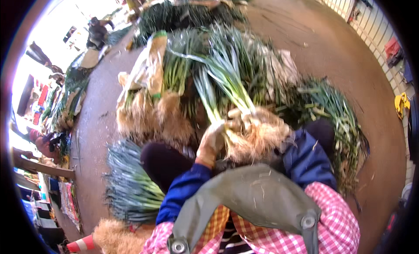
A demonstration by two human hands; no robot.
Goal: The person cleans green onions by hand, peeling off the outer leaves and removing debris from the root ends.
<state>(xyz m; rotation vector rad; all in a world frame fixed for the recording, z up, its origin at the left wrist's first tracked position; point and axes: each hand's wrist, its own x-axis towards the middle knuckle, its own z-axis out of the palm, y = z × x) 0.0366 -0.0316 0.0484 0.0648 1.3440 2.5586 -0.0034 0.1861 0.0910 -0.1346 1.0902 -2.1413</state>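
Observation:
A bunch of green onions (238, 90) with white stems and long green leaves is held in front of my lap, its leaves pointing away from me. The tangle of pale tan roots (251, 142) hangs toward me. My left hand (211, 142), in a dirty pale glove, is closed round the stems on the left side, just above the roots. My right hand (262, 118), gloved too, is closed at the base of the right-hand stems; its fingers are partly lost among the roots. The held leaves overlap a larger pile of green onions behind them.
Root-ended bundles (174, 110) lie ahead on the left beside a whitish sack (150, 64). A bundle with bluish-green leaves (131, 180) lies by my left knee, loose trimmed leaves (336, 118) on my right. Another person (98, 31) is at the far left, on the brown floor (301, 40).

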